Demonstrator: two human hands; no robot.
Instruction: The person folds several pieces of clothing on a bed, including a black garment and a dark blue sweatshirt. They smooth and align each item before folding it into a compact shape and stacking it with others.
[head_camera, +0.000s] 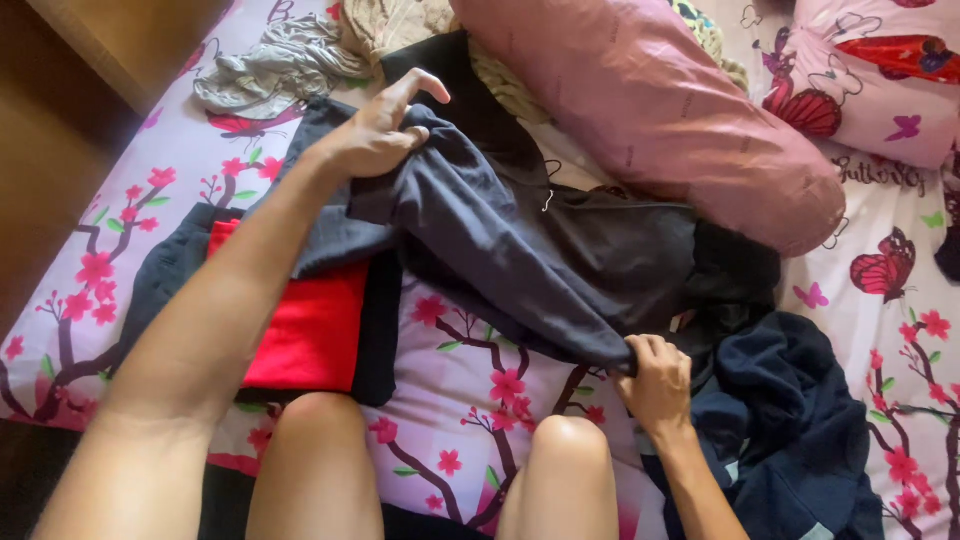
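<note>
My left hand (378, 130) grips the upper edge of a dark grey garment (500, 250) stretched across the bed. At the lower right, my right hand (657, 382) pinches the same garment's near edge. A folded red cloth (310, 330) lies on a dark folded piece under my left forearm. A navy garment (790, 430) is heaped beside my right wrist. Black clothing (735, 270) lies under the grey garment's far end.
A pink bolster pillow (660, 110) lies across the top, with a butterfly-print pillow (870, 80) at the top right. A crumpled grey cloth (270, 65) sits at the top left. The floral bedsheet (470, 400) covers the bed. My knees are at the bottom edge.
</note>
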